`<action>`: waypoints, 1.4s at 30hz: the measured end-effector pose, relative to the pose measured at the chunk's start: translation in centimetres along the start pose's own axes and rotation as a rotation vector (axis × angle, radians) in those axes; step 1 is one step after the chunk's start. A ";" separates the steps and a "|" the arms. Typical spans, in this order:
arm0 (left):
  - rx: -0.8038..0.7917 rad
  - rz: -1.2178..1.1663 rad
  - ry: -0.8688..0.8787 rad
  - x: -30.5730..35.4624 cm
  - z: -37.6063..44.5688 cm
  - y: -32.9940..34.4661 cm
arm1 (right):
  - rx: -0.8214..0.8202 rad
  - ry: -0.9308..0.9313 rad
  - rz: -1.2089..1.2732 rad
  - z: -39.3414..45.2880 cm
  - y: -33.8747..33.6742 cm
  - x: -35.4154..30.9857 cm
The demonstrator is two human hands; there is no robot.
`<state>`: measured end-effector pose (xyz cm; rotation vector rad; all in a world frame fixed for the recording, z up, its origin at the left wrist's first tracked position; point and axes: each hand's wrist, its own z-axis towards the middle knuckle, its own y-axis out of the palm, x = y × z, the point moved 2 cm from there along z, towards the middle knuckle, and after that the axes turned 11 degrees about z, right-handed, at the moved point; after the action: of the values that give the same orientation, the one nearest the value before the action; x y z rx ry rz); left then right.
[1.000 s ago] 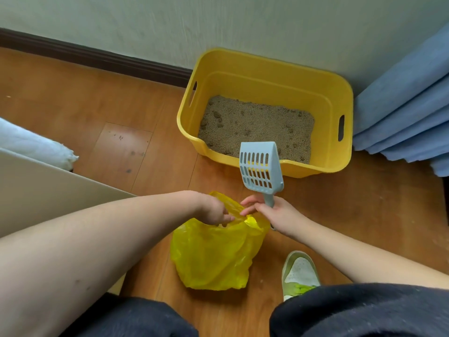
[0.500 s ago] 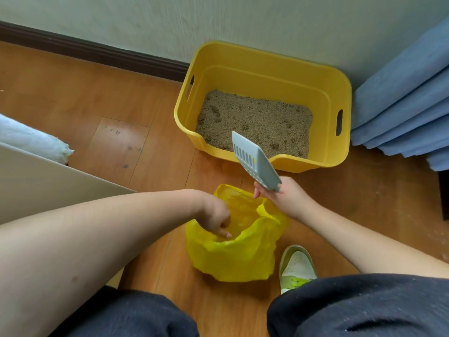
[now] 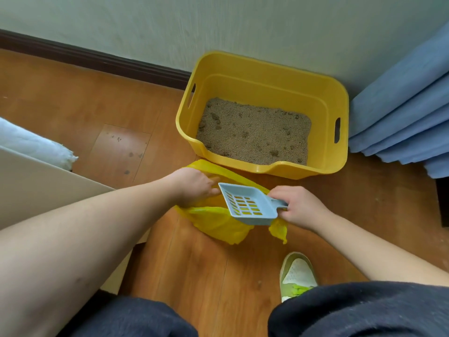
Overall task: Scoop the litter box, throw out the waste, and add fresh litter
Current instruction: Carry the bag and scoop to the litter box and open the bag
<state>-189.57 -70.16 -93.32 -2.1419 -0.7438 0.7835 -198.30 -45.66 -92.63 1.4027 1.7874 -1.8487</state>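
No writing can be read on anything. The yellow litter box (image 3: 262, 69), holding tan litter (image 3: 255, 135) dotted with darker clumps, is set on the wooden floor (image 3: 73, 113) against the wall. The yellow plastic bag (image 3: 218, 222), just before the box, is gripped at its rim by the left hand (image 3: 194, 188). The pale blue slotted scoop (image 3: 247, 205), raised upright a second ago, is now laid flat over the bag's mouth, its handle gripped by the right hand (image 3: 301, 207).
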 end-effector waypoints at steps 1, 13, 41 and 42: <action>0.014 0.001 0.004 0.0 -0.2 0.4 | -0.001 0.021 -0.017 -0.2 0.2 0.3; -0.036 -0.039 0.096 0.5 0.4 1.9 | -0.217 0.227 -0.526 1.0 2.3 3.2; -0.050 -0.251 -0.104 1.9 2.4 4.6 | -0.494 -0.030 -0.846 1.6 3.3 3.4; -0.072 -0.260 -0.114 1.9 2.5 4.9 | -0.485 -0.009 -0.851 2.2 3.1 3.7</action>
<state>-188.81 -70.51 -99.06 -2.0213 -1.1003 0.7528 -199.06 -46.69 -97.82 0.4702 2.8415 -1.4850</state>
